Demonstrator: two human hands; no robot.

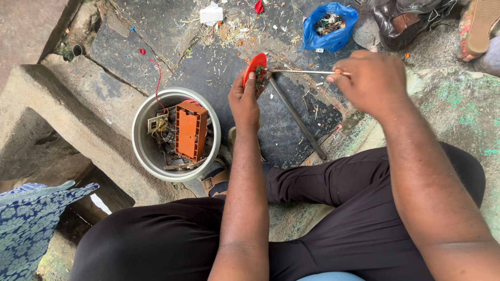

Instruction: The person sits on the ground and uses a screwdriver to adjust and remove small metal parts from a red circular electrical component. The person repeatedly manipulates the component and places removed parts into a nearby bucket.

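Note:
My left hand (244,99) grips a small red plastic part (254,66), held up on edge over the dark stone floor. My right hand (367,78) is closed around a thin metal screwdriver (299,71) that lies level, its tip touching the red part. Below and to the left stands a round metal bowl (147,151) holding an orange plastic casing (190,130), wires and small electrical scraps. A red wire (157,80) trails out of the bowl's far rim.
A long dark metal rod (296,117) lies on the floor between my hands. A blue plastic bag (329,25) of small parts sits at the back, with scattered debris beside it. Patterned blue cloth (28,218) lies bottom left; a concrete ledge (62,109) runs along the left.

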